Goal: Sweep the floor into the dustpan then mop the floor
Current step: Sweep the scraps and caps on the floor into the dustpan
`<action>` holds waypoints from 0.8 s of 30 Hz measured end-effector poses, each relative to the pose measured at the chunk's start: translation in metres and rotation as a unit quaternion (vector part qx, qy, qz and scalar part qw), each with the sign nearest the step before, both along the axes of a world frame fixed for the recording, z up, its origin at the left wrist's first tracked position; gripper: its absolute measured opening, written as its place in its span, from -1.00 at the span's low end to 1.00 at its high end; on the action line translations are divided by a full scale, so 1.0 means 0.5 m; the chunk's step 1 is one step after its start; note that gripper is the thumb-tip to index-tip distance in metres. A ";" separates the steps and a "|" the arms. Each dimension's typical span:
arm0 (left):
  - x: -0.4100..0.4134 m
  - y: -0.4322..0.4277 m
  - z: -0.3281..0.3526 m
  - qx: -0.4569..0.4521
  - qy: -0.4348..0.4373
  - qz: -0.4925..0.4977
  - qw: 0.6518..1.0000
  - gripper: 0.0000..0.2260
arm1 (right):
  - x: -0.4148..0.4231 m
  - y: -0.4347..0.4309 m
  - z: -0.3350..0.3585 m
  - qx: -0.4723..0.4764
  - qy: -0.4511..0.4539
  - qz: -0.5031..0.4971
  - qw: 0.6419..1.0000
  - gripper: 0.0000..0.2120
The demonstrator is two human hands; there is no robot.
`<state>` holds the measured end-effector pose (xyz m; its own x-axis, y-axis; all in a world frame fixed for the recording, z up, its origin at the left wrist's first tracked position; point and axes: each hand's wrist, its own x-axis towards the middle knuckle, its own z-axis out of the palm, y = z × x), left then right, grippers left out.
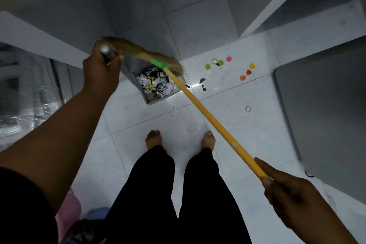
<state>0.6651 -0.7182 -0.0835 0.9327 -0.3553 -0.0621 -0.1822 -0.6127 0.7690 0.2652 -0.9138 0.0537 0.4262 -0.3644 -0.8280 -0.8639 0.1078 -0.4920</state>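
Gripping dustpan (147, 100) in left hand (101, 69), broom (208, 113) in right hand (293, 198). Could tip out seemingly heaped scraps (156, 83), or scatter caps (207, 66) by brisk sweeping.

we see our yellow broom (208, 113) tilted over the grey dustpan (151, 101), which is full of paper bits (158, 84).

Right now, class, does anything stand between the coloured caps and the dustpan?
Only black scraps lie on the floor between the caps and the dustpan; the broom crosses the dustpan's right side.
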 end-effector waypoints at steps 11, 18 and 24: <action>0.013 0.042 0.027 0.001 0.038 -0.001 0.999 -0.70 | -0.009 -0.145 -0.054 -0.196 0.066 -0.030 0.978 -0.68; -0.020 0.060 0.030 0.005 0.038 0.002 0.999 -0.67 | 0.029 -0.108 -0.159 -0.031 0.066 -0.206 0.976 -0.70; -0.037 0.045 0.023 0.011 0.031 -0.025 0.999 -0.67 | 0.007 -0.010 -0.077 0.129 0.048 -0.186 0.973 -0.67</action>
<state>0.6466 -0.6958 -0.0721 0.9075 -0.3998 -0.1286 -0.1652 -0.6214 0.7659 0.2689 -0.9185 0.0150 0.2212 -0.2529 -0.9419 -0.7823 0.5307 -0.3262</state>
